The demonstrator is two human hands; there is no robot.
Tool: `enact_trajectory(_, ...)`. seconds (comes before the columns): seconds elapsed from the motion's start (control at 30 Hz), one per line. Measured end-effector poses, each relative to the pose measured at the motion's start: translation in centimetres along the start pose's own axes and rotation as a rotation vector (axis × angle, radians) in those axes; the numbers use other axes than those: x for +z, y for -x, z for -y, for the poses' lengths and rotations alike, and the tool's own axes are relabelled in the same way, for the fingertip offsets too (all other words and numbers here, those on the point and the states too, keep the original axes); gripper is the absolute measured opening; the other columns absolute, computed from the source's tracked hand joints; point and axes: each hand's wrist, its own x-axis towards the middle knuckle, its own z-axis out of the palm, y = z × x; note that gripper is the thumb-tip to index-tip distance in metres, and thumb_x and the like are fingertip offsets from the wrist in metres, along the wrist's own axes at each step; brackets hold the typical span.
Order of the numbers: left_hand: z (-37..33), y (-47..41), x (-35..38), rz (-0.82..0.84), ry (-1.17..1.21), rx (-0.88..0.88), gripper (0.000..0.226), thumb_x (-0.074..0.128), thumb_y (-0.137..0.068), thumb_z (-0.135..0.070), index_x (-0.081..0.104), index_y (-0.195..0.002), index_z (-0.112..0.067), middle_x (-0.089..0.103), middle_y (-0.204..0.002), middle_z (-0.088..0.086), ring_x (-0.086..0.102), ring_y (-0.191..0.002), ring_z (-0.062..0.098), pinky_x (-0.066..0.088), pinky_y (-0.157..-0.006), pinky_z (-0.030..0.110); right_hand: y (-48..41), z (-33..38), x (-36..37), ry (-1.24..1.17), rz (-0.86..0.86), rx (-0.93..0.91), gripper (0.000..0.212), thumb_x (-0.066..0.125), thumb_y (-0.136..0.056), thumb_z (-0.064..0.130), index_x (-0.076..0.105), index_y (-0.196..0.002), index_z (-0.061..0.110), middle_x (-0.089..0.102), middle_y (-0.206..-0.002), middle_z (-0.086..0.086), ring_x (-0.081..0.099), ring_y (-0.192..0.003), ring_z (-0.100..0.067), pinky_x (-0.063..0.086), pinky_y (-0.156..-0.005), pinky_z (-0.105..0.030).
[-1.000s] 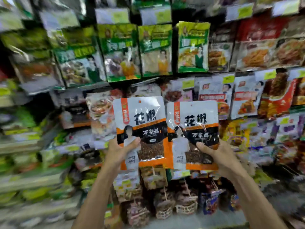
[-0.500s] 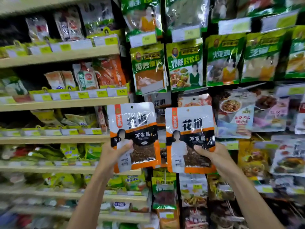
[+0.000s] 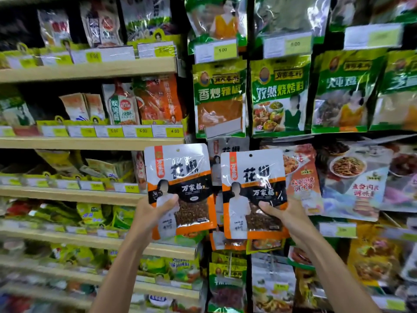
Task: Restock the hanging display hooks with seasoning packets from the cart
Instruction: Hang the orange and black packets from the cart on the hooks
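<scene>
I hold two matching white, orange and black seasoning packets upright in front of the display. My left hand grips the lower left part of the left packet, thumb across its front. My right hand grips the lower right part of the right packet, thumb on its front too. Each packet has a small hang hole at its top edge. Behind the gap between them hangs another packet of the same kind, mostly hidden. The cart is out of view.
Green seasoning packets hang in rows above, with yellow price tags over them. Red and blue packets hang to the right. Wooden shelves stocked with pouches fill the left side. More packets hang below my hands.
The view has swung left and settled, bringing the wooden shelves into sight. Both packets stay in my hands, now slightly higher and level with the matching hanging packet.
</scene>
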Motion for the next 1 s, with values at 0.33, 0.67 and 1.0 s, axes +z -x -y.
enact_trajectory(0.33,0.3,-3.7,-1.0,-0.023,-0.023,0.051,0.035,0.076,-0.065,-0.034,0.056,-0.091,-0.045,0.061,-0.086,-0.035,0.056,-0.085,-0.013,0.044,-0.084,0.028,-7.5,-0.5,4.4,-0.041,0.006,0.025,0.025,0.08,-0.075,0.03,0.064,-0.093,0.036,0.068,-0.097,0.02,0.061,-0.091,0.004,0.046,-0.072,-0.017)
enact_trajectory(0.67,0.9,-5.8,-0.2,0.058,-0.003,0.074,0.036,0.073,-0.062,-0.038,0.063,-0.09,-0.018,0.065,-0.071,-0.011,0.064,-0.08,0.0,0.048,-0.07,0.022,-9.2,-1.3,5.4,-0.038,-0.018,-0.008,0.033,0.078,-0.076,0.028,0.063,-0.105,0.031,0.065,-0.101,0.022,0.059,-0.097,0.002,0.044,-0.083,-0.023)
enact_trajectory(1.0,1.8,-6.0,0.1,0.087,0.037,0.067,0.016,0.076,-0.062,-0.034,0.071,-0.078,-0.036,0.072,-0.083,-0.02,0.068,-0.078,-0.003,0.05,-0.07,0.021,-10.3,-2.1,6.2,-0.027,-0.061,0.065,0.063,0.08,-0.076,0.03,0.055,-0.131,0.012,0.061,-0.129,-0.005,0.054,-0.122,-0.024,0.042,-0.106,-0.049)
